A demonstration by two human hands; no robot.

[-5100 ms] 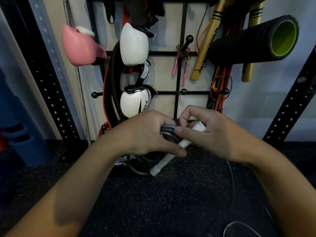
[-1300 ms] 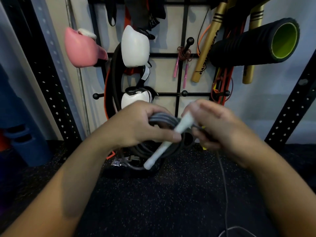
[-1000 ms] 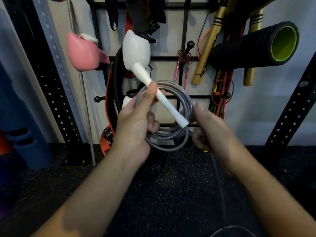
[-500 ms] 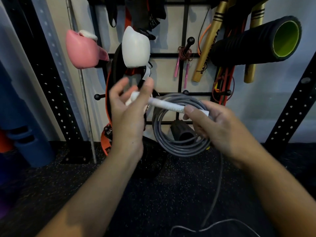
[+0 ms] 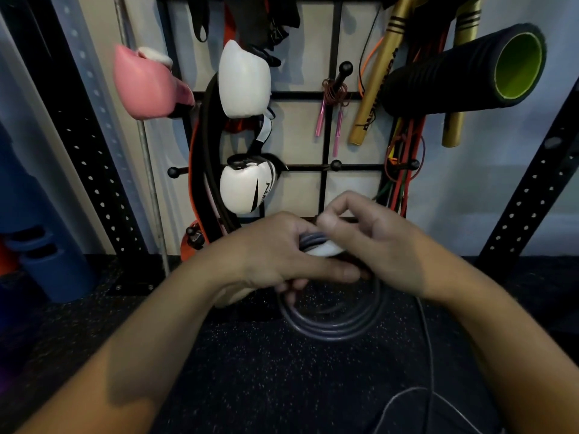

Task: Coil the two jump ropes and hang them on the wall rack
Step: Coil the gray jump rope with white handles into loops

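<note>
The grey jump rope (image 5: 332, 327) is wound into several round loops that hang below the two hands, low in front of the wall rack (image 5: 329, 167). Its white handle (image 5: 322, 249) lies across the top of the coil, mostly covered, and a loose grey tail (image 5: 430, 355) trails down to the floor. A second rope, the pink-handled jump rope (image 5: 329, 120), already hangs bundled from a peg on the rack, handles pointing down.

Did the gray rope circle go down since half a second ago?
Yes. The gray rope coil went down. Before, its top reached the rack's lower peg bar; now it hangs well below that bar, in front of the dark floor, held by both hands.
</note>
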